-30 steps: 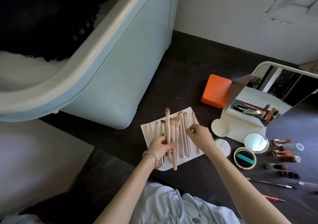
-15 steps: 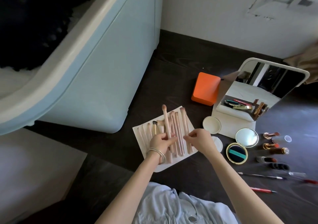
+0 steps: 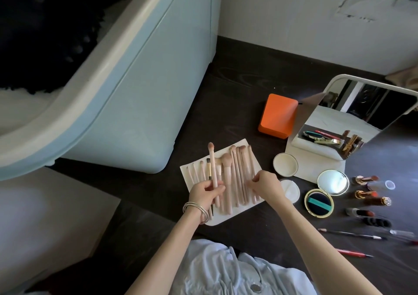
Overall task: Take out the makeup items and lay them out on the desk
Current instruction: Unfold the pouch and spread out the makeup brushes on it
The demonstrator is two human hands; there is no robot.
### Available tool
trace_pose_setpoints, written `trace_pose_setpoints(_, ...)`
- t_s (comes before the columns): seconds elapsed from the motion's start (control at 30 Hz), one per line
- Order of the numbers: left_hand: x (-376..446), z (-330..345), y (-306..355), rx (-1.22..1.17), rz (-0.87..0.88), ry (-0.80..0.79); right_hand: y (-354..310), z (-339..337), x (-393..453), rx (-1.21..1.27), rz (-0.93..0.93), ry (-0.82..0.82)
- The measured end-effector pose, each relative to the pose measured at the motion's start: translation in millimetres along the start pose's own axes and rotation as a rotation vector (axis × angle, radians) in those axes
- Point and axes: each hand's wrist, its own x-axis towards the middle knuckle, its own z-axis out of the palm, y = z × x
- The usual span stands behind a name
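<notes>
A white brush roll lies open on the dark desk, with several pink makeup brushes lying side by side on it. My left hand grips the handle of one pink brush, which points away from me over the roll's left half. My right hand has curled fingers that pinch a brush handle at the roll's right edge. To the right lie an open gold compact, a white puff, a round white lid, several lipsticks and two pencils.
An orange box and a tilted standing mirror stand behind the laid-out items. A large pale blue chair fills the left and reaches over the desk edge. A white wall bounds the far side.
My right hand has slid from the brush heads down to the handles at the roll's right edge. My left hand still holds the same pink brush.
</notes>
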Motion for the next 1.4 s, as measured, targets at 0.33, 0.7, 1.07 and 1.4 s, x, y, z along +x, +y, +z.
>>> trace_pose_setpoints(0.33,-1.4,-13.0,-5.2,0.017,0.025,0.060,-2.1,3.2,-6.3,-0.084,-0.069,0.174)
trace_pose_setpoints(0.7,3.1,-21.4,-15.5,0.307,0.025,0.042,-5.1,10.3,6.9,-0.134,-0.158,0.272)
trace_pose_setpoints(1.07,-2.5,-16.5,-13.9,0.482,0.080,-0.008,-25.7,24.3,-36.1,-0.145,-0.378,0.189)
trace_pose_setpoints(1.4,-12.8,-18.4,-12.8,0.569,0.212,0.075,-39.4,48.0,-35.8,0.066,-0.302,-0.057)
